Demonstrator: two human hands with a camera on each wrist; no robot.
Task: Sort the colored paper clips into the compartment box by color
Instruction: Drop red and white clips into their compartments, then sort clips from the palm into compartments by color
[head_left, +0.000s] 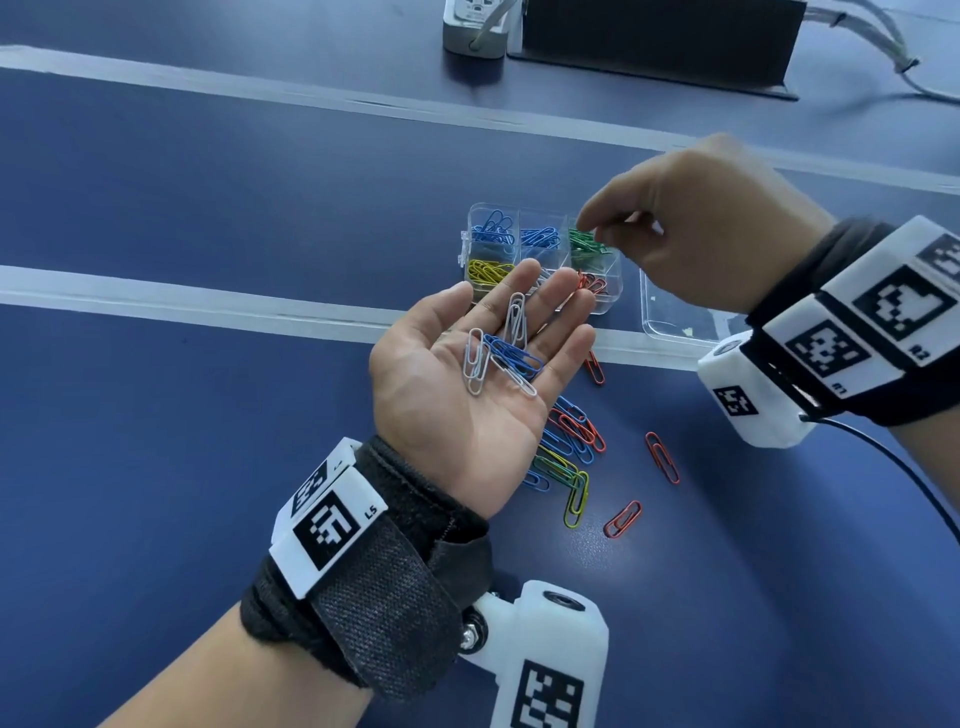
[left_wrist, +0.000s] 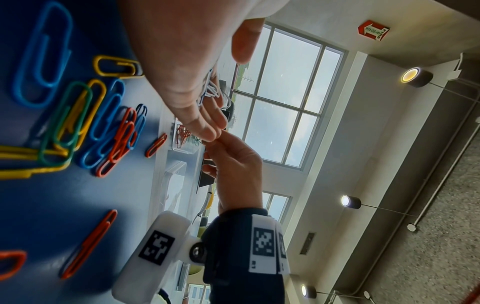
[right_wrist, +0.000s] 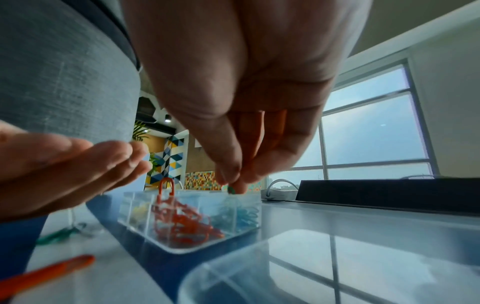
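Observation:
My left hand (head_left: 498, 296) lies palm up and open in front of the clear compartment box (head_left: 614, 291). Several white paper clips (head_left: 475, 364) and blue paper clips (head_left: 514, 356) rest on its palm. My right hand (head_left: 586, 227) hovers over the box's back right compartment, which holds green clips (head_left: 584, 244). In the right wrist view, the thumb and fingers (right_wrist: 228, 174) pinch a green paper clip (right_wrist: 231, 189) just above the box (right_wrist: 135, 207). Blue, yellow (head_left: 485, 270) and red clips (right_wrist: 182, 222) fill other compartments. My left fingers hide the front middle one.
A loose pile of mixed clips (head_left: 569, 447) lies on the blue table under my left hand, with stray red clips (head_left: 662, 457) to its right. The clear lid (head_left: 670, 317) sits right of the box. A black stand (head_left: 660, 41) and cables are at the back.

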